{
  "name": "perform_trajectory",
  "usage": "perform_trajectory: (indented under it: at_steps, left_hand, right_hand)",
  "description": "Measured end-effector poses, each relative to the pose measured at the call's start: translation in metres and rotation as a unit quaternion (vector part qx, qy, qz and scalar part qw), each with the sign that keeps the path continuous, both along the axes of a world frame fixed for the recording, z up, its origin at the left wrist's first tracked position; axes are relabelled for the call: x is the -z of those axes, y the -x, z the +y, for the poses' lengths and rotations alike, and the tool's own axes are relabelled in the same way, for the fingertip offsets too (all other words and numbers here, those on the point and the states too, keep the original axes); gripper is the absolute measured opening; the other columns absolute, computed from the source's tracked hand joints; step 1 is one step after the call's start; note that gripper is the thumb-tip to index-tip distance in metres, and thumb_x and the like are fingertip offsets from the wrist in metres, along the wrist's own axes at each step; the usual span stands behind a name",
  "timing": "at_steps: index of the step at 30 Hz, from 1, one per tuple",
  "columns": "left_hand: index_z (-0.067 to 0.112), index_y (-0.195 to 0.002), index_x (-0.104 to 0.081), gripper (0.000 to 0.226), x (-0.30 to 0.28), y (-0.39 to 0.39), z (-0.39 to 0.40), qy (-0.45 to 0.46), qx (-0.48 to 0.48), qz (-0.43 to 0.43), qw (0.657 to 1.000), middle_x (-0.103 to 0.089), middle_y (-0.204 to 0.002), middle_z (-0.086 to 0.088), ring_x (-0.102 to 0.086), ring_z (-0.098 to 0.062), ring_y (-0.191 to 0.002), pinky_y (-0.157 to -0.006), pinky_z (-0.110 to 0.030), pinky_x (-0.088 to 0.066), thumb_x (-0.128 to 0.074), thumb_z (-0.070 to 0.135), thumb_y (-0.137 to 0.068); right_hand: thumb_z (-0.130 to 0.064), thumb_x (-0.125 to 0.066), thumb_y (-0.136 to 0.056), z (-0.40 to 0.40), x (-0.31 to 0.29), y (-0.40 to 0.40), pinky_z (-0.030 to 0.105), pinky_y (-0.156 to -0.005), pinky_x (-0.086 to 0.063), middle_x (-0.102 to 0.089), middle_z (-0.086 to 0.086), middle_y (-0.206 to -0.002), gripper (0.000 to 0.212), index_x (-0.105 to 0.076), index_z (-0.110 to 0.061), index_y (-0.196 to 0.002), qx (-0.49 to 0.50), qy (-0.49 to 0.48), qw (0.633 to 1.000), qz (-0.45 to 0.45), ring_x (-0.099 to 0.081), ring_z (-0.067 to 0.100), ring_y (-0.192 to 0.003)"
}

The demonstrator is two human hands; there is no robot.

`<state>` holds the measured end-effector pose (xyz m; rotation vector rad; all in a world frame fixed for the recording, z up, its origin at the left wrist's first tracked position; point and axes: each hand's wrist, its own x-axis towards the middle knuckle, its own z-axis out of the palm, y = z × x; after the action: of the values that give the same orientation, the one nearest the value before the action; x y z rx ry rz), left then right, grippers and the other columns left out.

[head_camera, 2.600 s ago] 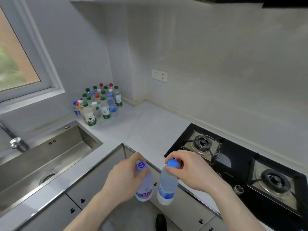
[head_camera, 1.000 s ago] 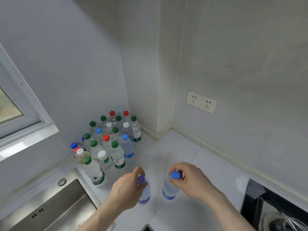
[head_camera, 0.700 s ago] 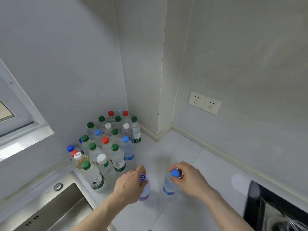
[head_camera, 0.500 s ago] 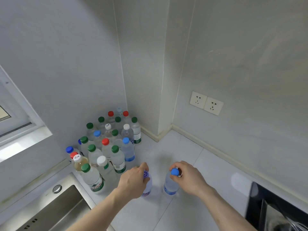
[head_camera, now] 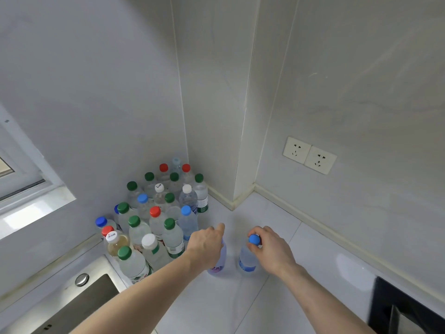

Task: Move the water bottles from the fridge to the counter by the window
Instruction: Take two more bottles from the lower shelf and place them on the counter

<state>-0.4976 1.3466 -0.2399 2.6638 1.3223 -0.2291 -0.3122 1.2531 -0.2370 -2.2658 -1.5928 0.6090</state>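
My left hand (head_camera: pixel 207 244) grips the top of a purple-labelled water bottle (head_camera: pixel 218 265), hiding its cap. My right hand (head_camera: pixel 269 248) holds a blue-capped bottle (head_camera: pixel 246 260) by its neck, fingers curled round the cap. Both bottles stand upright, side by side, on the white counter (head_camera: pixel 240 304). Just to their left stands a cluster of several bottles (head_camera: pixel 159 213) with green, red, blue and white caps, filling the corner beside the window (head_camera: pixel 21 179).
A steel sink (head_camera: pixel 72 307) lies at the lower left, close to the front bottles. A black hob (head_camera: pixel 409 309) sits at the lower right. Two wall sockets (head_camera: pixel 309 155) are on the right wall. A wall pillar juts out behind the bottles.
Both hands have carried the two bottles from over the cabinet front to the counter corner and lowered them until they stand on the counter beside the cluster.
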Motion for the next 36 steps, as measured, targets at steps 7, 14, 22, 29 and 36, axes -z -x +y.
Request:
perform_trajectory:
  at_steps: [7,14,22,29,36]
  left_hand:
    - [0.015,-0.129,-0.039,0.032,-0.003,-0.019,0.038,-0.039,-0.018,0.063,0.997,-0.063,-0.109,-0.007,-0.067,-0.027,-0.094,-0.063,-0.036,-0.039,-0.054,0.014,-0.1]
    - [0.012,-0.135,-0.037,0.041,-0.008,-0.023,0.066,-0.096,-0.021,0.108,0.989,-0.066,-0.115,-0.008,-0.068,-0.025,-0.1,-0.067,-0.032,-0.042,-0.053,0.007,-0.098]
    - [0.01,-0.141,-0.035,0.053,-0.009,-0.029,0.091,-0.107,-0.046,0.124,0.985,-0.066,-0.115,-0.006,-0.067,-0.023,-0.102,-0.073,-0.031,-0.046,-0.06,0.007,-0.094]
    - [0.011,-0.137,-0.039,0.045,-0.008,-0.028,0.106,-0.12,-0.065,0.14,0.981,-0.066,-0.114,-0.004,-0.068,-0.021,-0.101,-0.068,-0.029,-0.044,-0.057,0.007,-0.096]
    - [0.012,-0.138,-0.04,0.048,-0.01,-0.027,0.111,-0.115,-0.062,0.159,0.979,-0.066,-0.114,-0.004,-0.068,-0.021,-0.101,-0.067,-0.03,-0.044,-0.059,0.007,-0.095]
  right_hand:
    - [-0.042,-0.064,-0.097,0.024,-0.008,-0.01,0.03,-0.078,-0.053,-0.063,-0.006,-0.111,0.019,-0.063,-0.033,-0.114,-0.03,0.071,0.996,-0.045,-0.064,0.019,-0.094]
    - [-0.031,-0.07,-0.091,0.03,-0.001,-0.011,0.035,-0.081,-0.058,-0.07,-0.002,-0.108,0.02,-0.07,-0.027,-0.111,-0.018,0.081,0.997,-0.006,-0.067,0.023,-0.096]
    - [-0.019,-0.069,-0.092,0.029,0.013,-0.011,0.029,-0.074,-0.054,-0.07,0.0,-0.097,0.012,-0.069,-0.023,-0.103,0.024,0.04,0.997,0.059,-0.067,0.023,-0.092]
    - [-0.018,-0.069,-0.094,0.035,0.018,-0.016,0.013,-0.064,-0.039,-0.063,-0.004,-0.098,0.011,-0.067,-0.027,-0.101,0.023,0.013,0.997,0.066,-0.06,0.017,-0.087]
    - [-0.019,-0.067,-0.096,0.041,0.024,-0.013,0.018,-0.079,-0.041,-0.059,-0.005,-0.107,0.019,-0.066,-0.033,-0.108,0.016,0.001,0.996,0.087,-0.06,0.014,-0.094]
